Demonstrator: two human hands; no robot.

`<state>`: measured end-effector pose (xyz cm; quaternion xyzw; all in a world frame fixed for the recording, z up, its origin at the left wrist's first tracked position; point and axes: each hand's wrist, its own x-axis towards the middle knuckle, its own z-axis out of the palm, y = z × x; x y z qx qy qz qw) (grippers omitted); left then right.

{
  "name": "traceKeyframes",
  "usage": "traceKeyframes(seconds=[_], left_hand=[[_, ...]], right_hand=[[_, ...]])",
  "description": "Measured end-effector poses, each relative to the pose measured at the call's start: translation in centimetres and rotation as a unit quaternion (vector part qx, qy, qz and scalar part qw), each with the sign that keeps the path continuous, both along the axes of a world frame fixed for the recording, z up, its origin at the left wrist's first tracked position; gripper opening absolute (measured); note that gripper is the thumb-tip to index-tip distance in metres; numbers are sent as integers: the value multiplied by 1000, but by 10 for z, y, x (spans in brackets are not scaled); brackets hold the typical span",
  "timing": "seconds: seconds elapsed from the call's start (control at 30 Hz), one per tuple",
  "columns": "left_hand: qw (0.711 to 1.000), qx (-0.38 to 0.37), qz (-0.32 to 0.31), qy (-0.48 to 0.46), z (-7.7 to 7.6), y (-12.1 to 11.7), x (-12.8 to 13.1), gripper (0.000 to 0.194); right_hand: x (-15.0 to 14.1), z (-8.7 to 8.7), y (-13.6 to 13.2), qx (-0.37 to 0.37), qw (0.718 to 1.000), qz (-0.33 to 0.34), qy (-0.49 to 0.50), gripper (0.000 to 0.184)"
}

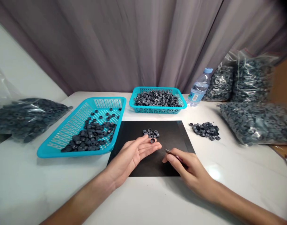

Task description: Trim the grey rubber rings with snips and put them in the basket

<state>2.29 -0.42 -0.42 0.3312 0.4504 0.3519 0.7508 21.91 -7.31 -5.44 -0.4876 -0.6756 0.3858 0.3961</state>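
My left hand (136, 150) is turned palm up over a black mat (145, 167), its fingers stretched out to the right. A small dark grey cylindrical cap (152, 141) with a hollow opening is held at its fingers, near the thumb tip. In my right hand (189, 165) is a slim pen-like tool (172, 153) with a pointed metal tip, gripped between thumb and fingers. The tip points left toward my left fingertips, a short gap away. Just beyond the left hand, a small group of similar grey pieces (155, 133) lies on the mat.
A blue basket (75, 125) of dark pieces stands at left; another fuller blue basket (157, 110) stands at the back. A loose pile (206, 130) lies right of the mat. A water bottle (199, 87) and bulging clear bags (258, 122) sit at right, another bag (33, 115) at far left.
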Motion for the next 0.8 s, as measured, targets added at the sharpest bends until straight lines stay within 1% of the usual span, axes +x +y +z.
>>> traceKeyframes(seconds=[0.1, 0.2, 0.3, 0.37, 0.43, 0.53, 0.6, 0.63, 0.7, 0.8], left_hand=[[1000, 8, -3, -3, -1, 1, -2, 21], [999, 41, -15, -7, -4, 0, -5, 15], [998, 64, -27, -7, -6, 0, -8, 14], [996, 79, -43, 8, -6, 1, -8, 16], [991, 112, -58, 45, -7, 2, -8, 21], [967, 219, -40, 125, -7, 2, -5, 24], [945, 288, -17, 154, -5, 0, -3, 23], [937, 310, -10, 159, -5, -2, -2, 23], [929, 334, -7, 161, -4, -5, 0, 22], [921, 351, -10, 168, -5, -10, 1, 19]], right_hand=[[0, -1, 0, -1, 1000, 0, -1, 34], [0, 0, 0, 4, 1000, -1, 0, 34], [0, 0, 0, 6, 1000, 0, -2, 34], [1, -1, 0, 5, 1000, -1, -3, 33], [1, -2, 0, 3, 1000, -2, -5, 33], [1, -2, -1, 1, 1000, -3, -5, 33], [0, -1, -1, 1, 1000, -2, -4, 34], [0, -1, -1, 2, 1000, -2, -4, 35], [-1, 0, -1, 3, 1000, -1, -3, 36], [-1, 0, -1, 6, 1000, -2, -2, 36]])
